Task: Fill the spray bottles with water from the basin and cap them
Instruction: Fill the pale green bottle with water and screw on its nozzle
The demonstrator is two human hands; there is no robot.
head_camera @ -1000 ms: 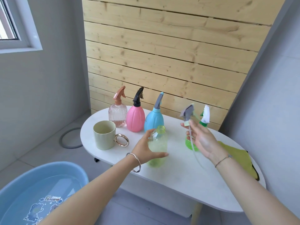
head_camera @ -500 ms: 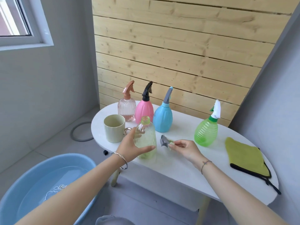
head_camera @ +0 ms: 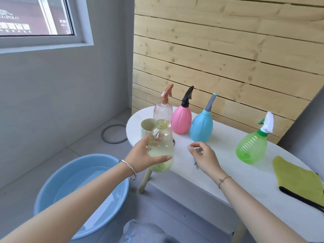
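Observation:
My left hand (head_camera: 140,156) grips an uncapped pale green bottle (head_camera: 159,144) and holds it upright just off the table's left front edge. Its bare threaded neck points up. My right hand (head_camera: 205,158) sits low over the white table (head_camera: 228,155) with its fingers curled round the grey spray head (head_camera: 195,163). The hand hides most of that head. A blue basin (head_camera: 52,179) of water stands on the floor at the lower left.
Capped bottles stand along the table's back: a clear pink one (head_camera: 162,111), an opaque pink one (head_camera: 181,120), a blue one (head_camera: 201,127) and a green one (head_camera: 251,148). A pale cup (head_camera: 146,127) stands behind the held bottle. A yellow-green cloth (head_camera: 294,176) lies at the right.
My right hand brought the spray head down from the air onto the table. My left hand lifted the open bottle and carried it left, past the table's edge.

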